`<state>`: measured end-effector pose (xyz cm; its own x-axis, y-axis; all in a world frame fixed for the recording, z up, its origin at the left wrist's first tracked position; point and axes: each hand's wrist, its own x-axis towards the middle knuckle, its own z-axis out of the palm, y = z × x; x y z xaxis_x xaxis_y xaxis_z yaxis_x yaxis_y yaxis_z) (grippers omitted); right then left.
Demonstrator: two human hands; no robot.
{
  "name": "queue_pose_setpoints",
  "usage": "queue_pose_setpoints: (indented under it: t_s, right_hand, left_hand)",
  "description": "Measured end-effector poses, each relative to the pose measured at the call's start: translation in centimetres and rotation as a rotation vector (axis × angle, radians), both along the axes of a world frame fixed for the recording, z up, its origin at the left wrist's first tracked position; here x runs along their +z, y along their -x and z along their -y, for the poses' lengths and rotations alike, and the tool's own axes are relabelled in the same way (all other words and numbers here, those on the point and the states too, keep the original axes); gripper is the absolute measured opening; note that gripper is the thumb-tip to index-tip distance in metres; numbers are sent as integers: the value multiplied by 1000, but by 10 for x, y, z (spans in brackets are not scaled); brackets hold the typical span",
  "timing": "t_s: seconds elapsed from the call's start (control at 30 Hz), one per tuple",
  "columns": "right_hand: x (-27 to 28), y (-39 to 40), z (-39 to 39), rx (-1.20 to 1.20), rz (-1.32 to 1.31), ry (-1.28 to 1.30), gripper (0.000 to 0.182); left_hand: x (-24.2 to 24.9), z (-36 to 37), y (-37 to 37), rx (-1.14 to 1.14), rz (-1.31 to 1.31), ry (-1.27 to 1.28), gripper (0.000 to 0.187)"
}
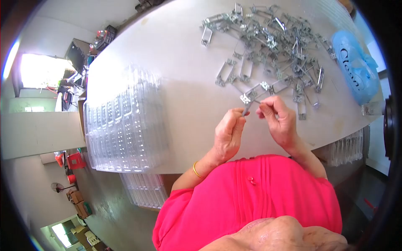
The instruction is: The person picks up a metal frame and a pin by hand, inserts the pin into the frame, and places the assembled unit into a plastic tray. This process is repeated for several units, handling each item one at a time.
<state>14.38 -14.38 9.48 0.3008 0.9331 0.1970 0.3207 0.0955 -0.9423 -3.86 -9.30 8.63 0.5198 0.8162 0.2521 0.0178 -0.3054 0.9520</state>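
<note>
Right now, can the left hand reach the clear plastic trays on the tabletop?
Probably yes: bare tabletop lies between the left hand and the clear plastic trays, though the hand holds a metal bracket.

Observed grey metal on the brackets (271, 42) heaped toward the far edge of the surface (188, 113), mostly dull, with bright glints on some faces. Recorded clear, glossy moulded plastic for the trays (125, 119) along the left edge, with white highlights. Noted shiny blue plastic film on the bag (356, 69) at the right edge. Logged smooth, faintly reflective finish for the surface; matt pink cloth for the shirt (251, 196); yellow, metallic gloss on the bangle (195, 170).
</note>
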Motion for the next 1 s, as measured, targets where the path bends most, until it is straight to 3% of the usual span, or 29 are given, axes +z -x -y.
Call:
queue_pose_setpoints:
  t_s: [0.07,0.13,0.17,0.2,0.23,0.27,0.3,0.37,0.43,0.63,0.73,0.8,1.0]
  right_hand:
    - [0,5,4,31,-91,42,7]
    - [4,3,8,162,-347,189,19]
    - [9,-3,9,159,-332,152,19]
    - [17,-10,8,292,-606,318,24]
    - [22,-17,8,432,-875,484,29]
    - [18,-25,10,537,-940,476,32]
    - [12,-30,12,648,-999,474,35]
    - [4,-34,16,761,-1129,453,35]
    - [7,-29,20,655,-1183,466,32]
    - [-10,-45,24,725,-1269,441,31]
    - [-6,-49,28,662,-1254,475,30]
    - [-7,-51,30,570,-1181,505,27]
    - [-5,-54,39,478,-802,495,20]
  left_hand:
    - [-8,-11,2,-5,-81,-436,6]
    - [-7,-10,1,-29,-104,-504,5]
    - [-6,-6,3,-47,-142,-536,5]
    - [-5,-3,8,-49,-128,-581,5]
    - [-5,-1,15,-160,-91,-136,7]
    - [-5,-1,21,-267,-60,312,12]
    - [-4,-4,26,-271,-54,270,12]
    - [-1,-9,33,-486,88,755,26]
    - [3,-8,31,-507,72,713,33]
    - [23,-3,16,-453,-129,370,25]
    - [26,-2,13,-449,-305,125,20]
    - [26,-3,8,-497,-364,-265,15]
    - [33,3,2,-615,-398,-195,13]
